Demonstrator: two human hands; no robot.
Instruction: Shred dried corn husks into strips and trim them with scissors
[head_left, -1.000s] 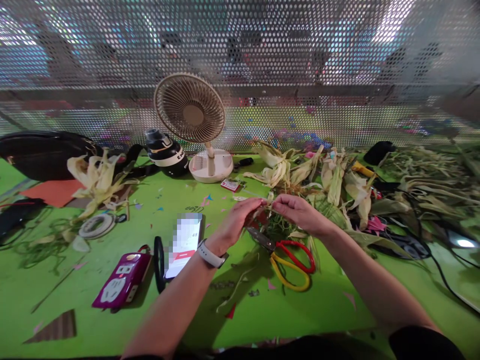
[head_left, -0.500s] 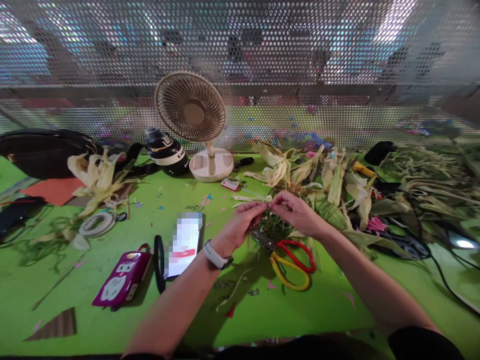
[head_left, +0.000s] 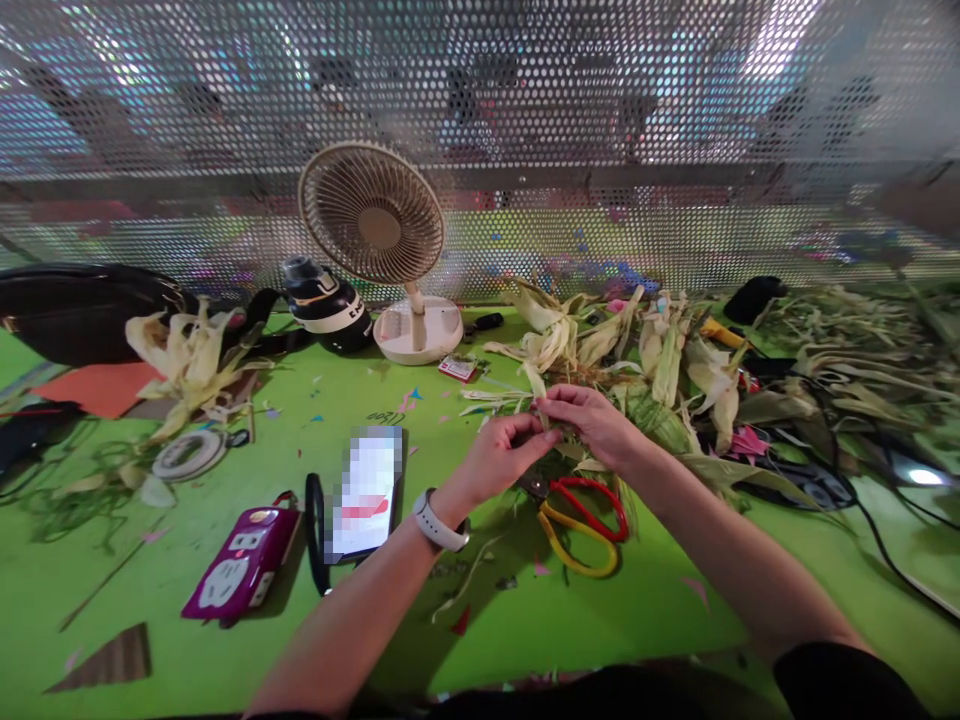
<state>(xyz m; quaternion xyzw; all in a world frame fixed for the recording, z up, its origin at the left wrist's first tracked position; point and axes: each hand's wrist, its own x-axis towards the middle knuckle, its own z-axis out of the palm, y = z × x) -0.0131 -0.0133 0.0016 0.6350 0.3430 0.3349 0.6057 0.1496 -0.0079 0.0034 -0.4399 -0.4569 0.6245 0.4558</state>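
Observation:
My left hand [head_left: 506,455] and my right hand [head_left: 589,420] meet above the middle of the green table, fingers pinched close together. Between the fingertips a pale strip of corn husk [head_left: 535,382] sticks up; its lower end is hidden by the fingers. Both hands appear closed on this strip. Just below them lie scissors [head_left: 581,520] with one red and one yellow handle, their blades partly under my left hand. Behind the hands spreads a heap of dried corn husks [head_left: 555,335].
A beige fan [head_left: 379,228] and a dark bottle [head_left: 330,310] stand by the perforated metal screen [head_left: 525,130]. To the left are a phone [head_left: 367,490], a purple power strip [head_left: 244,560], a tape roll [head_left: 189,455] and more husk [head_left: 187,360]. Cables [head_left: 885,560] run along the right.
My left hand has turned and its fingers now reach further right, under my right hand's fingers. The husk strip now stands up between the fingertips. The view has shifted slightly.

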